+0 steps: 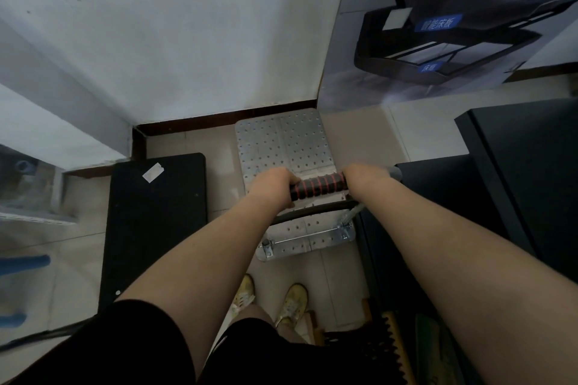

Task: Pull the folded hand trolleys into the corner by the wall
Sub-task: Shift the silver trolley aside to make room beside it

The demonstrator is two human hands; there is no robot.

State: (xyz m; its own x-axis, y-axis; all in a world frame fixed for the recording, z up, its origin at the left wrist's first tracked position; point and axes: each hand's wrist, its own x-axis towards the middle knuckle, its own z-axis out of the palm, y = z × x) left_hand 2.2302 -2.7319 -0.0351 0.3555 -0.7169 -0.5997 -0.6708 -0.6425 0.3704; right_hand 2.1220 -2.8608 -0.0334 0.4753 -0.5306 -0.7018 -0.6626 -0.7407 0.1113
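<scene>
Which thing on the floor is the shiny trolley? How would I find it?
Look where the white wall meets the floor. The trolley lies flat just below the dark skirting, between the black board and black cabinet. Only it is silver with rows of holes, and both hands hold its red-striped grip.

The perforated trolley deck (283,147) lay on the floor (359,141) at twelve o'clock from the person's shoes (294,302), its far edge near the skirting board (225,119) of the wall (187,34). Above its near half ran the handle grip (317,186), with the left hand (272,186) at its nine o'clock end and the right hand (362,175) at its three o'clock end. A flat panel (156,222) lay just beside the deck at nine o'clock, with a paper label (152,172) on its far part. A cabinet (525,172) stood at three o'clock. A poster (453,25) hung on the wall at one o'clock.
</scene>
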